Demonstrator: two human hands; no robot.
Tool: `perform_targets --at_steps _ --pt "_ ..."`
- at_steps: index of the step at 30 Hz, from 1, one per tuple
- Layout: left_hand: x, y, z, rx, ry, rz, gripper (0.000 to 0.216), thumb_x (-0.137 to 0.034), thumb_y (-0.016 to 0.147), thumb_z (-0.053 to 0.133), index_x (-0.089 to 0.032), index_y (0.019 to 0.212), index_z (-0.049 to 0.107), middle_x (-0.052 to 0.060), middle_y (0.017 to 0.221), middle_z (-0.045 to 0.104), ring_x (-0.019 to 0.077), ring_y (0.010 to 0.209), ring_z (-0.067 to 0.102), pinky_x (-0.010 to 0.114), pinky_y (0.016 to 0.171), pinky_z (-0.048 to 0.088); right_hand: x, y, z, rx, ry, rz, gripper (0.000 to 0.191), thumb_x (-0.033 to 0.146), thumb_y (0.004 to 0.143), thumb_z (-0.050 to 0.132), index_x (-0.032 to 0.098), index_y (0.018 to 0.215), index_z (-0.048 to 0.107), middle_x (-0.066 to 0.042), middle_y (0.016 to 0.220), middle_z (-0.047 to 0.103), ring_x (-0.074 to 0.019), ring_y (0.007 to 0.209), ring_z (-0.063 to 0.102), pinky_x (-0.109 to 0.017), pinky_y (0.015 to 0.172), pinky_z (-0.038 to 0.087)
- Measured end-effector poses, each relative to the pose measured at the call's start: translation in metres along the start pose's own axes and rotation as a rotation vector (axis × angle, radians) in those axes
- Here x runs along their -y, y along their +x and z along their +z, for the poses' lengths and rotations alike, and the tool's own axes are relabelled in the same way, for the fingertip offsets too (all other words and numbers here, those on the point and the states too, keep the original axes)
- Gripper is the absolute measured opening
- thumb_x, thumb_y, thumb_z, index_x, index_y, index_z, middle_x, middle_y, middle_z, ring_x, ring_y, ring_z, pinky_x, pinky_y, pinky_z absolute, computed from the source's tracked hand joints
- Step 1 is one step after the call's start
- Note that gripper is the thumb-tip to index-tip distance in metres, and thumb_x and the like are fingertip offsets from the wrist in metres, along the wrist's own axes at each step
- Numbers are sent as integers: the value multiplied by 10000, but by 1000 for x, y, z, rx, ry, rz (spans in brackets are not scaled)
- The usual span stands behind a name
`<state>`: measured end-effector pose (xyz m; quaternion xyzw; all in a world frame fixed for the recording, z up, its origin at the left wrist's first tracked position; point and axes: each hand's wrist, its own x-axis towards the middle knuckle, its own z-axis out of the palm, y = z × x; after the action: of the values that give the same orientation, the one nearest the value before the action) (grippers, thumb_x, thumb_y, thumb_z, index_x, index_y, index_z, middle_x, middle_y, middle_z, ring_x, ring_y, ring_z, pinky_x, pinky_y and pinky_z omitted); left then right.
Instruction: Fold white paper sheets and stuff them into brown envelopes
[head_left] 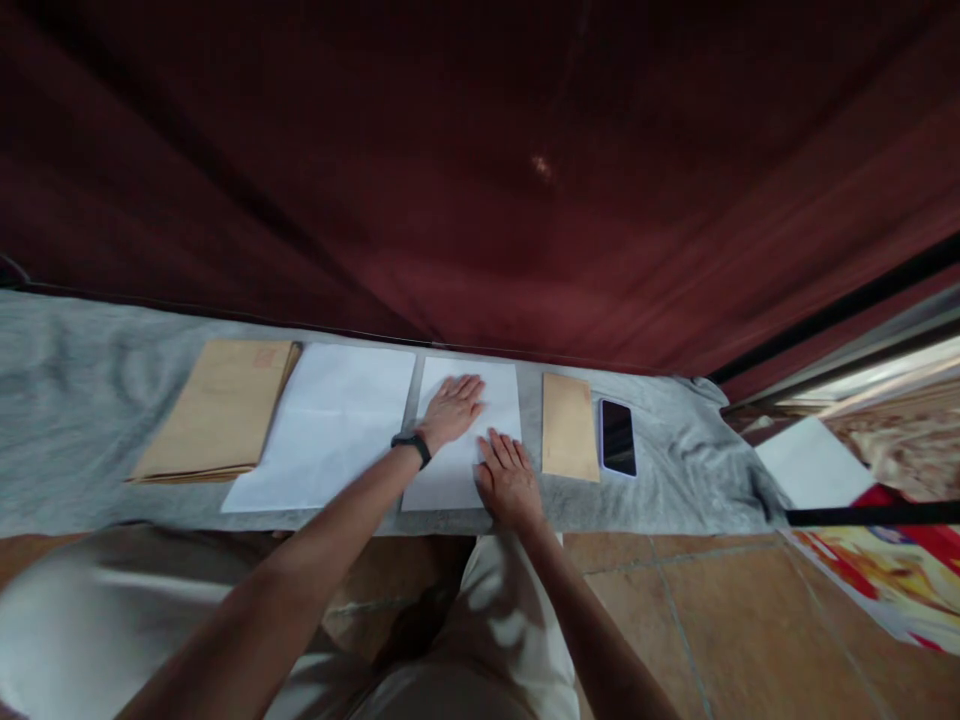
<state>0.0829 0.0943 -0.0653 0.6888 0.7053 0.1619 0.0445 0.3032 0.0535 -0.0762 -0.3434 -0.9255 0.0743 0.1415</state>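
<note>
Both of my hands rest on a white sheet of paper [442, 490] that lies on the grey cloth. My left hand [452, 408], with a dark band on its wrist, lies flat near the upper middle of the sheet. Lower down, at the right edge of the paper, my right hand [510, 482] is also flat with its fingers stretched out. A larger stack of white paper [337, 410] lies just left of this sheet. Beyond it is a pile of big brown envelopes [214, 410]. To the right of my right hand is a smaller brown envelope [568, 425].
A phone [618, 437] lies right of the small envelope. Grey cloth [682, 450] covers the narrow surface, and a dark red panel [480, 220] rises behind it. At the far right are a white sheet [814, 465] and a colourful printed sheet [892, 575].
</note>
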Motion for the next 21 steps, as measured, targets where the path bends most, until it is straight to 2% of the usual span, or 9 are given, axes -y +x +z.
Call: perform_targets --at_steps 1,3,5,7,11,13,15,19,21 --pt "11 16 -9 -53 5 -91 562 -354 1030 301 -106 1498 489 143 1579 479 298 1515 358 550 1266 183 0 0 -1 0 3 -2 503 351 1045 454 227 1532 475 -72 1614 432 -269 1494 403 -481 1244 305" --pt "32 43 -27 -264 17 -364 605 -352 1040 280 -2 1515 414 219 1615 393 335 1543 278 587 1264 143 1 0 -2 -3 9 -9 504 354 1044 455 221 1529 476 -76 1616 429 -271 1491 407 -481 1243 308" --pt "42 51 -37 -308 23 -404 633 -345 1048 265 36 1552 317 244 1667 263 326 1566 209 540 1279 131 1 0 -3 -13 16 -7 500 355 1042 457 220 1523 483 -78 1611 437 -273 1487 414 -483 1239 314" --pt "40 38 -36 -220 -6 -239 590 -343 1052 271 -49 1551 380 177 1674 295 266 1549 275 448 1285 191 1 0 -2 -22 24 -7 497 361 1040 459 222 1517 492 -78 1605 445 -274 1482 421 -481 1235 325" --pt "16 -26 -10 23 -32 233 538 -416 1064 293 -205 1529 462 78 1653 376 191 1540 312 402 1268 257 1 1 -1 -20 23 4 488 352 1039 458 230 1509 506 -62 1603 451 -277 1476 429 -481 1240 314" --pt "11 -51 0 42 -7 289 518 -453 1061 320 -280 1527 467 30 1644 397 180 1543 305 416 1278 231 0 1 -1 -4 19 7 491 347 1038 460 237 1516 499 -58 1606 446 -277 1481 422 -482 1244 306" --pt "12 -64 2 1 26 183 530 -461 1052 336 -266 1526 474 46 1620 435 206 1535 329 447 1278 233 -1 1 -1 12 19 -3 498 355 1043 458 236 1525 487 -61 1613 433 -274 1487 413 -481 1243 305" --pt "9 -71 -6 -138 104 -209 591 -388 1043 307 -75 1519 464 187 1586 449 288 1521 356 499 1260 277 -4 0 -1 11 27 -20 496 361 1055 439 229 1531 479 -64 1620 422 -274 1490 407 -484 1243 301" --pt "-11 -79 -7 -173 127 -236 591 -350 1040 303 -36 1518 449 206 1591 434 295 1529 336 506 1271 255 -5 -1 0 5 30 -17 491 350 1056 431 223 1527 486 -62 1619 424 -271 1491 404 -483 1249 289"
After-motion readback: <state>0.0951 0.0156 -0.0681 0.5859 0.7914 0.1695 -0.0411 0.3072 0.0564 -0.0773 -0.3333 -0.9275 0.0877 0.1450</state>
